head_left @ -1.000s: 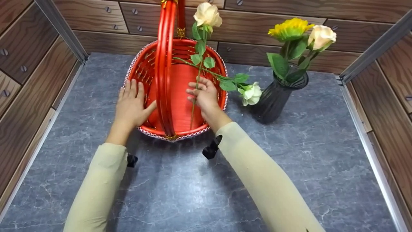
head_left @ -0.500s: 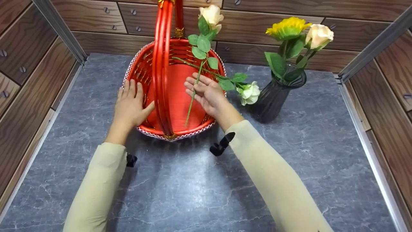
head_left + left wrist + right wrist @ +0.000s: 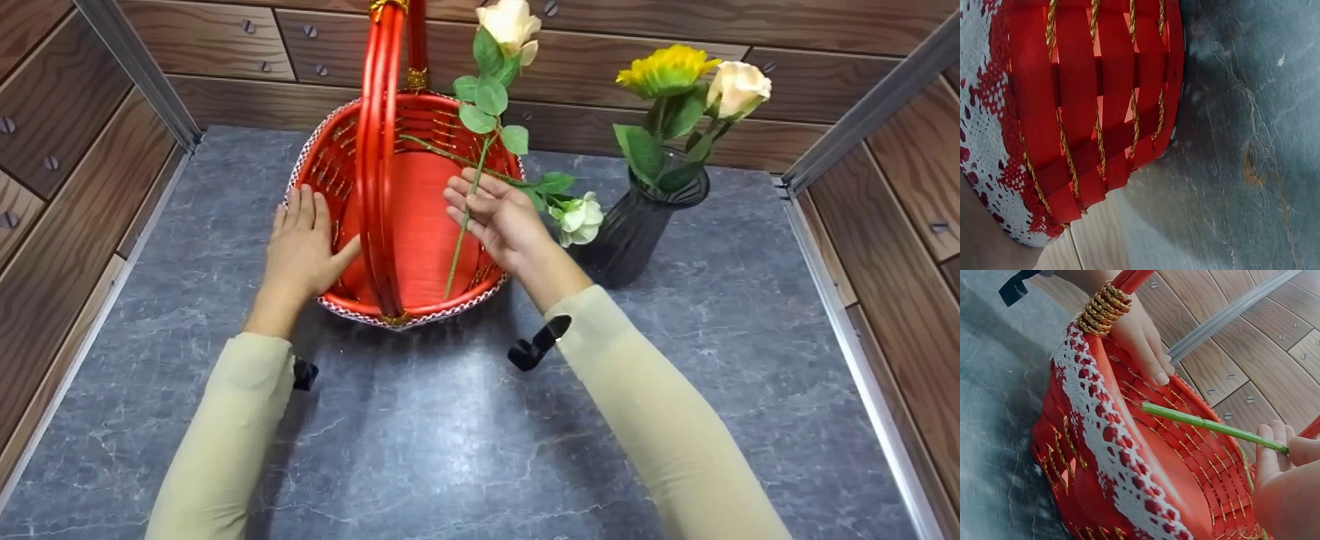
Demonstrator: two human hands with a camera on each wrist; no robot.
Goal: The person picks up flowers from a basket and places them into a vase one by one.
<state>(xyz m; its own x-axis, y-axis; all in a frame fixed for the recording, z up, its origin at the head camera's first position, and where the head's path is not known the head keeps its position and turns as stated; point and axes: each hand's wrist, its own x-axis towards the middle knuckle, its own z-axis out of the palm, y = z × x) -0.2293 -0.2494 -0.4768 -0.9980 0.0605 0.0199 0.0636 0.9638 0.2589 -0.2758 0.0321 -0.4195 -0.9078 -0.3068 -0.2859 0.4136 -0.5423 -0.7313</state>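
A red woven basket point(image 3: 426, 225) with a tall arched handle and white lace trim stands on the grey marbled surface. My left hand point(image 3: 298, 244) rests on its left rim with fingers straight; the right wrist view shows its thumb point(image 3: 1154, 371) inside the basket. Between thumb and fingers, my right hand point(image 3: 510, 225) pinches the green stem point(image 3: 1202, 422) of a cream rose point(image 3: 491, 97). The rose's bloom points away, and its cut end hangs over the basket. A white flower point(image 3: 579, 219) lies across the basket's right rim, its stem inside and its bloom outside.
Right of the basket, a dark ribbed glass vase point(image 3: 637, 232) holds a yellow flower point(image 3: 666, 71) and another cream rose point(image 3: 739, 90). Wood-patterned panels point(image 3: 675, 124) enclose the back and both sides, with metal rails point(image 3: 847, 300) along the edges.
My right hand first turned palm upward with the rose, then shifted slightly right and away from the basket's middle. The rose's bloom has moved right. My left hand has stayed on the rim.
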